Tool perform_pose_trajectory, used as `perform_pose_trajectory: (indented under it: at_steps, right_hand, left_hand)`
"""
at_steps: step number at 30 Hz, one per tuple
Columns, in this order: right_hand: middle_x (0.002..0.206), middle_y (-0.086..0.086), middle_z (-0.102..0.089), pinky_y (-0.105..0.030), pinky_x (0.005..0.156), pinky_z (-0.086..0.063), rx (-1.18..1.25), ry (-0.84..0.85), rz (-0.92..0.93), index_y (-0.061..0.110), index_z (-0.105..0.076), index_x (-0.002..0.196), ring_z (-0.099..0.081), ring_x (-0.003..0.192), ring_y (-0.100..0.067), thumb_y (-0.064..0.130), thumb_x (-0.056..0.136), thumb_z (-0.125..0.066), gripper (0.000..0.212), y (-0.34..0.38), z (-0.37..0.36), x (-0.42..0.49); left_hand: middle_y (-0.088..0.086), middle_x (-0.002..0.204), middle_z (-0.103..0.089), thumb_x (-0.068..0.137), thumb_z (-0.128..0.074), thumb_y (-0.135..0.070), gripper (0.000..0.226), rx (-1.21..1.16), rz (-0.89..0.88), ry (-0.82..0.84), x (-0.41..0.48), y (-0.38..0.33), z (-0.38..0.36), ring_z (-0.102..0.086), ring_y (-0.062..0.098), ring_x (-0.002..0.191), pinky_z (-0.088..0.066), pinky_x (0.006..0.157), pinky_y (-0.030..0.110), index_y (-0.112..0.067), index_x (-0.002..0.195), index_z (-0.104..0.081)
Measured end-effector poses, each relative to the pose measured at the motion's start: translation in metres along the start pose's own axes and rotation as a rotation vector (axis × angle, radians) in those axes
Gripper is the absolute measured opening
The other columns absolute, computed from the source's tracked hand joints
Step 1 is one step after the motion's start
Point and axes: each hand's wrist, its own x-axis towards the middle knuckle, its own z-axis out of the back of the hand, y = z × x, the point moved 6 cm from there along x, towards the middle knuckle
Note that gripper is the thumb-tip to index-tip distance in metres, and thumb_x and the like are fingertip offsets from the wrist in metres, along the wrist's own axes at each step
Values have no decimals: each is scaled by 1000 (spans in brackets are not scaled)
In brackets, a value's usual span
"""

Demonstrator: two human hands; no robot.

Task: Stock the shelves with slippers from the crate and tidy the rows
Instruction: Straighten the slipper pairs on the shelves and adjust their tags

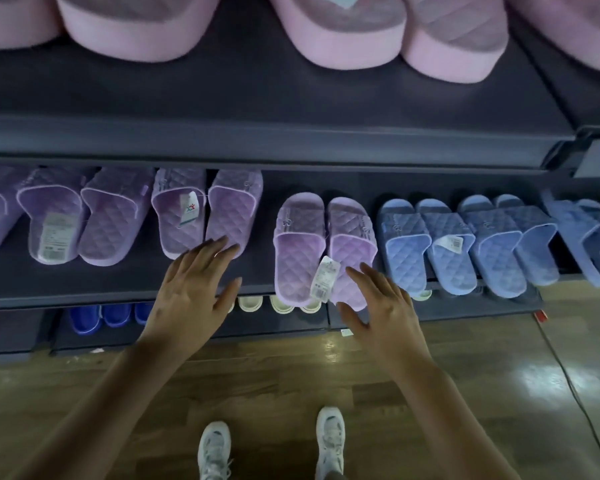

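Note:
A pair of lilac quilted slippers (pixel 321 247) lies on the dark middle shelf (pixel 125 282), its heels over the front edge, a white tag between them. My right hand (pixel 378 306) is spread open at the heel of the right slipper of that pair, fingers straight. My left hand (pixel 194 282) is open too, its fingertips touching the heel of another lilac pair (pixel 205 213) to the left. More lilac slippers (pixel 80 216) fill the shelf's left part. No crate is in view.
Blue quilted slippers (pixel 465 244) line the shelf's right part. Pink thick-soled slippers (pixel 326 32) sit on the shelf above. Dark blue (pixel 101 315) and cream slippers (pixel 278 303) show on the lowest shelf. Wooden floor, my white shoes (pixel 329 441) and a cable (pixel 568 375) lie below.

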Motion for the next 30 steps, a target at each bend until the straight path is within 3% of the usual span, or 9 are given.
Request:
perform_pose_trajectory:
  at_steps: [4,9,16,21,25,27,30]
  right_hand:
    - [126,-14,-58,-45,91,-45,17,22,55,11,-57,124,-57,114,-32,46,82,-42,56,-44,17,5]
    - [126,-15,-58,-46,89,-46,39,26,114,9,-57,124,-57,114,-34,37,80,-56,51,-81,28,12]
    - [125,-18,-58,-49,89,-46,66,98,91,9,-58,123,-58,112,-36,44,81,-47,56,-113,1,10]
    - [130,-19,-55,-48,93,-43,88,117,63,9,-56,125,-53,118,-36,34,80,-55,52,-118,-28,13]
    - [129,-17,-55,-47,91,-44,113,122,76,10,-57,125,-55,117,-34,31,80,-59,49,-118,-46,16]
    - [130,-15,-55,-46,91,-44,123,114,95,10,-56,126,-54,118,-32,26,82,-64,47,-117,-52,17]
    - [132,-14,-53,-41,92,-41,119,80,108,10,-53,128,-52,120,-30,20,81,-70,51,-116,-59,21]
  left_hand:
    - [14,128,-56,86,-37,-38,53,-35,61,-30,2,-38,-15,-54,31,116,-41,94,45,-6,124,-55]
    - [13,126,-57,87,-40,-35,51,-38,60,-70,9,-80,-35,-54,28,114,-36,94,35,-5,124,-55]
    - [13,124,-59,84,-39,-34,50,-20,38,22,25,-103,-82,-58,30,111,-43,92,41,-7,122,-57]
    - [13,127,-58,82,-40,-42,56,-19,13,140,36,-94,-137,-55,32,117,-44,95,49,-7,121,-58]
    - [13,137,-49,74,-64,-45,69,47,-98,192,44,-89,-179,-47,33,126,-33,102,51,-7,130,-51]
    - [13,138,-48,63,-79,-38,84,10,-117,190,49,-86,-190,-45,31,128,-37,104,51,-8,134,-45]
    - [9,140,-47,64,-77,-37,83,-21,-147,141,50,-82,-194,-43,26,130,-39,104,45,-11,136,-44]
